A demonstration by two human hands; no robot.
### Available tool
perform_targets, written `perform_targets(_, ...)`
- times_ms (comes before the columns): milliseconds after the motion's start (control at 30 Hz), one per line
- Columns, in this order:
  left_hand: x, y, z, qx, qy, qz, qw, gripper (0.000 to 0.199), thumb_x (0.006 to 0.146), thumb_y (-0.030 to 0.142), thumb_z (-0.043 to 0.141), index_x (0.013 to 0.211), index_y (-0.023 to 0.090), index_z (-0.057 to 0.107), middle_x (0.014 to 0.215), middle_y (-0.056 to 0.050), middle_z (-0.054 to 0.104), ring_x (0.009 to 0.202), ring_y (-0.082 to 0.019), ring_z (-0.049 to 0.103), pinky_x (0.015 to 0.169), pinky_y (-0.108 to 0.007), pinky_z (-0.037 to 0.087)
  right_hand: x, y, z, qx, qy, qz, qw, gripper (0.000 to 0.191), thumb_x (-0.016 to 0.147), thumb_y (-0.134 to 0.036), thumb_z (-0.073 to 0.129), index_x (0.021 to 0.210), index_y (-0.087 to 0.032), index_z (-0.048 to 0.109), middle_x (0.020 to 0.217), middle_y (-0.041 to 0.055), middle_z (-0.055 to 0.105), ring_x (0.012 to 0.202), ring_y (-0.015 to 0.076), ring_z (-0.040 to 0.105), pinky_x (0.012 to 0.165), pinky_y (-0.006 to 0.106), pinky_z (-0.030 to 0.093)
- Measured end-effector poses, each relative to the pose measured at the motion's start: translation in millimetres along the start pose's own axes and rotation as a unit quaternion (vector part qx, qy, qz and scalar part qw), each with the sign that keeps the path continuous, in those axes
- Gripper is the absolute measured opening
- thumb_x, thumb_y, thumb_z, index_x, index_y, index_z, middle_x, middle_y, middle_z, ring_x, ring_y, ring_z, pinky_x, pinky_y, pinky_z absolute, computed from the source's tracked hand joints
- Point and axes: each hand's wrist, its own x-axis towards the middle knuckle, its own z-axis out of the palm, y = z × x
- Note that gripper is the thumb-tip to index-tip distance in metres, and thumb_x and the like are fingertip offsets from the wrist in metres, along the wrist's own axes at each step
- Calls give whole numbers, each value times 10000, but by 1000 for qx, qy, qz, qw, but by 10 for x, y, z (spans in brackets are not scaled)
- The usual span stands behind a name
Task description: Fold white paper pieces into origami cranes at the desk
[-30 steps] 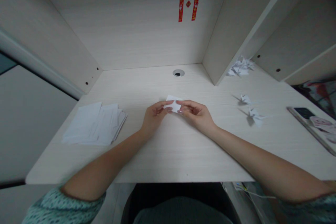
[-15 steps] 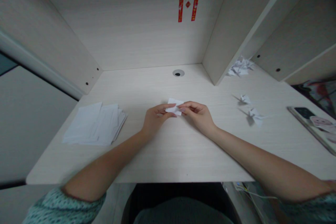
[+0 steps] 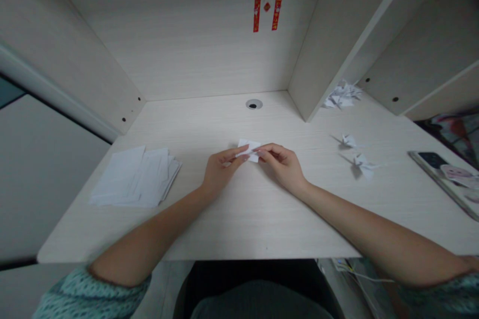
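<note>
A small folded piece of white paper (image 3: 245, 143) is held between both hands near the middle of the desk. My left hand (image 3: 221, 167) pinches its left side, thumb below and fingers above. On the right side, my right hand (image 3: 282, 163) grips the paper between thumb and forefinger. The fingertips of the two hands are close together and cover part of the paper, so its exact folds are hard to make out.
A stack of white paper sheets (image 3: 129, 177) lies at left. Two folded paper cranes (image 3: 349, 141) sit at right, with a heap of cranes (image 3: 342, 94) behind the upright divider (image 3: 312, 60). A phone (image 3: 445, 172) lies at the far right of the desk (image 3: 239, 229).
My left thumb has shifted slightly up and inward on the paper. Both hands otherwise keep nearly the same place.
</note>
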Motion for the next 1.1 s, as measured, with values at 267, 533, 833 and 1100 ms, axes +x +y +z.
perform_targets(267,-16,16,12,4,17,11,1000,317,793,407,648,1047,233,721,1032,-37,733,914,-200,688,822,-285,511,-9,-54,10,4,24,4,1000,132,710,-343,736,731,-212,735,761,32,731,714,167,647,710,303,491)
perform_targets(533,-35,-4,33,-6,22,18,1000,286,781,361,667,1040,253,721,1036,-21,729,942,-199,684,873,-298,507,-12,-8,30,87,19,88,992,169,691,-370,749,739,-209,746,710,12,724,633,124,612,630,262,460)
perform_targets(833,-51,31,33,-30,12,7,999,300,791,367,661,1060,247,716,1042,-32,731,947,-200,681,868,-301,510,-29,-28,30,73,23,75,994,198,689,-392,749,746,-203,737,721,25,727,646,145,632,642,286,493)
perform_targets(1100,-20,3,10,-50,4,10,999,310,779,377,671,1054,243,719,1011,-41,741,888,-175,685,824,-275,519,-26,-37,6,36,13,38,999,205,689,-355,763,822,-201,735,739,31,724,650,141,635,671,291,497)
